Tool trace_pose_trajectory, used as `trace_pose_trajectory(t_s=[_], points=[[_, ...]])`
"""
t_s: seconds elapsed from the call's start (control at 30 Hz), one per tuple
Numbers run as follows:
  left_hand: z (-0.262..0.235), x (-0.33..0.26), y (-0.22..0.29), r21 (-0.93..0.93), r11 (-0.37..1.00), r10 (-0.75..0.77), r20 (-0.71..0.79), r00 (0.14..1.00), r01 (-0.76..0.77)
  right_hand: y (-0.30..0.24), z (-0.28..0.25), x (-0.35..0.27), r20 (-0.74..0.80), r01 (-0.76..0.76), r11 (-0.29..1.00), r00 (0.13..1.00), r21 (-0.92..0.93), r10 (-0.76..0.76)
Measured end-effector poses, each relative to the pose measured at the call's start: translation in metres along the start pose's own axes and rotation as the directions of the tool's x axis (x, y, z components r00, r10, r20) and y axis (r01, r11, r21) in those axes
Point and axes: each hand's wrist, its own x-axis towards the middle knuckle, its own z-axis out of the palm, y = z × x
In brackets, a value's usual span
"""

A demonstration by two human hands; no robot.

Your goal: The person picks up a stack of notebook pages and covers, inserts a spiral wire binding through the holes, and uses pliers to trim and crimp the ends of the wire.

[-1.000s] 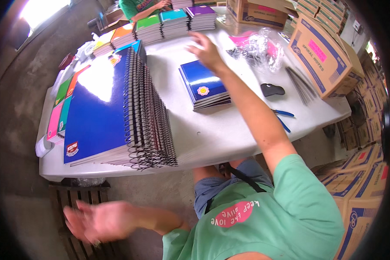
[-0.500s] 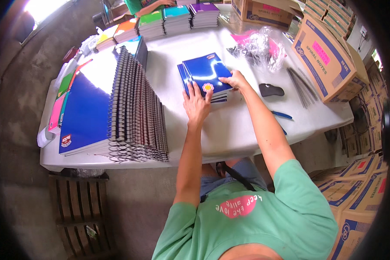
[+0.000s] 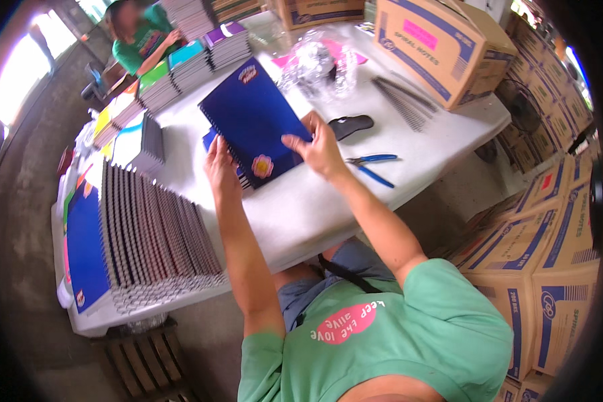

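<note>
A blue spiral notebook (image 3: pixel 251 117) with a flower sticker near its lower edge is lifted and tilted above the table. My left hand (image 3: pixel 222 167) grips its spiral-bound left edge near the lower corner. My right hand (image 3: pixel 317 149) closes on the right edge, thumb lying on the cover. Beneath it, partly hidden, lie more blue notebooks (image 3: pixel 208 139) on the white tabletop. Close to my right hand are a black pouch-like item (image 3: pixel 350 126) and blue-handled pliers (image 3: pixel 375 159).
A tall stack of blue spiral notebooks (image 3: pixel 157 234) stands at the left. Colourful notebook stacks (image 3: pixel 187 63) line the far side near another person (image 3: pixel 141 41). Loose wire spirals (image 3: pixel 405 100), clear plastic wrap (image 3: pixel 321 70) and a cardboard box (image 3: pixel 442 47) lie right. More boxes (image 3: pixel 516 268) are piled beside me.
The top blue notebook has been lifted off the pile and tilted toward me. My left hand has moved from the pile to its spiral edge. The view has swung right.
</note>
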Motion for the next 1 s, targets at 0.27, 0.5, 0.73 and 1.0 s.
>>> trace_pose_trajectory(t_s=[0.27, 0.5, 0.73, 1.0], points=[[0.058, -0.107, 0.103, 0.791, 0.352, 0.492, 0.298, 0.818, -0.500, 0.066, -0.168, 0.050, -0.046, -0.039, 0.931, 0.999, -0.363, 0.024], [0.049, -0.148, 0.056, 0.729, -0.022, 0.375, 0.640, 0.670, -0.684, 0.142, -0.219, 0.105, -0.010, -0.082, 0.215, 0.947, -0.973, 0.320], [0.033, -0.156, 0.019, 0.703, -0.110, 0.449, 0.666, 0.596, -0.703, 0.127, -0.206, 0.118, 0.044, -0.063, 0.334, 0.951, -0.940, 0.305], [0.042, -0.136, 0.024, 0.649, -0.027, 0.542, 0.649, 0.535, -0.760, -0.029, -0.168, 0.091, 0.415, 0.297, 0.647, 0.909, -0.703, 0.033]])
